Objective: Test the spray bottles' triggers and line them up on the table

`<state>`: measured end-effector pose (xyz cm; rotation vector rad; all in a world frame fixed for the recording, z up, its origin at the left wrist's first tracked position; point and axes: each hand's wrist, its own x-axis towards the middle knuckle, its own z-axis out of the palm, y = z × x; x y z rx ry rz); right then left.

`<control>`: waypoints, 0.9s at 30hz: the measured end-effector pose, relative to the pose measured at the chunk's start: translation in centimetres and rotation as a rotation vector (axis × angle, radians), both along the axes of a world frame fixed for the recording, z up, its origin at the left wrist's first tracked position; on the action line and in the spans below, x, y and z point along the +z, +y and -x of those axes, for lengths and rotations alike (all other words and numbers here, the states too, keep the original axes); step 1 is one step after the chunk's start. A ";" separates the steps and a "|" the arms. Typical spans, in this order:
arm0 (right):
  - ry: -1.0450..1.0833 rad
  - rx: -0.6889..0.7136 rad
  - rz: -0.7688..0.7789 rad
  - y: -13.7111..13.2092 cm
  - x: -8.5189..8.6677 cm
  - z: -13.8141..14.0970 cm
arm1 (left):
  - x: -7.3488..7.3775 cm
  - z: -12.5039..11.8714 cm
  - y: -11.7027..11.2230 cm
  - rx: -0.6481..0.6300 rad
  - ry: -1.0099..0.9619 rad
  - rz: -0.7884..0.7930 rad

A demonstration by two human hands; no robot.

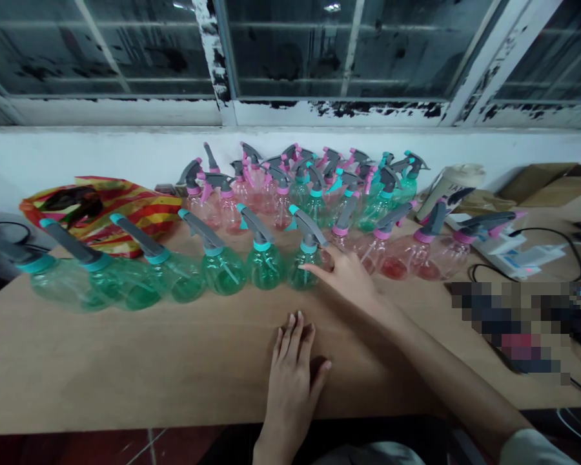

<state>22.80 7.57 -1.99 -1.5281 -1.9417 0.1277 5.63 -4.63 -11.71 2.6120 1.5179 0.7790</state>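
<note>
Several green spray bottles (217,261) stand in a front row on the brown table (126,361), with several pink spray bottles (397,255) continuing the row to the right. More green and pink bottles (310,184) cluster behind them near the wall. My right hand (346,274) reaches forward with fingers stretched out, fingertips touching the rightmost green bottle (305,261) of the front row. It holds nothing. My left hand (293,368) lies flat and open on the table near the front edge.
A red and yellow striped bag (121,206) lies at the back left. A white cup (452,187), cardboard box (547,181), white power strip (513,248) and black cables (561,242) sit at the right. A white wall and windows stand behind the table.
</note>
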 end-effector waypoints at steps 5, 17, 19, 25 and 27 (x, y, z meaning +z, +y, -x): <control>0.007 -0.006 0.005 0.5 -0.3 0.3 | -0.1 -0.1 0.0 0.004 -0.009 -0.007; 0.450 -0.137 -0.012 -2.5 0.9 -3.3 | 0.0 0.3 0.3 -0.008 -0.013 -0.023; 0.420 -0.212 -0.047 -2.4 1.2 -4.3 | 0.1 0.4 0.5 -0.009 -0.014 -0.008; 0.236 -0.315 -0.067 0.0 1.4 -4.4 | 0.2 0.6 0.8 -0.019 -0.008 0.016; 0.225 -0.322 -0.040 0.9 1.4 -3.7 | 0.2 0.5 0.8 -0.009 -0.012 0.023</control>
